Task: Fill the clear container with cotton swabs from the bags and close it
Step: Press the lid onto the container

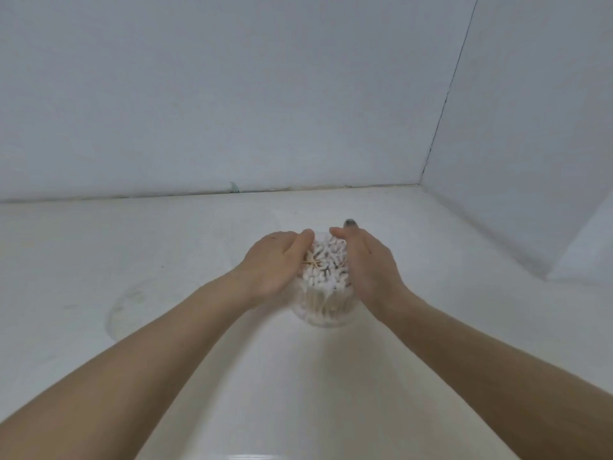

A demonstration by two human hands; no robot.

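Observation:
A clear round container (323, 310) stands on the white table, packed with upright cotton swabs (328, 265) whose white tips rise above its rim. My left hand (275, 263) cups the left side of the swab bundle with its thumb over the top. On the other side my right hand (368, 263) cups the bundle, fingers curved round the far edge. Both hands press the swabs together. No bags are in view.
A clear round lid (132, 308) lies flat on the white table (431, 327) to the left of the container. White walls close the back and the right side, meeting in a corner (421, 184) at the far right.

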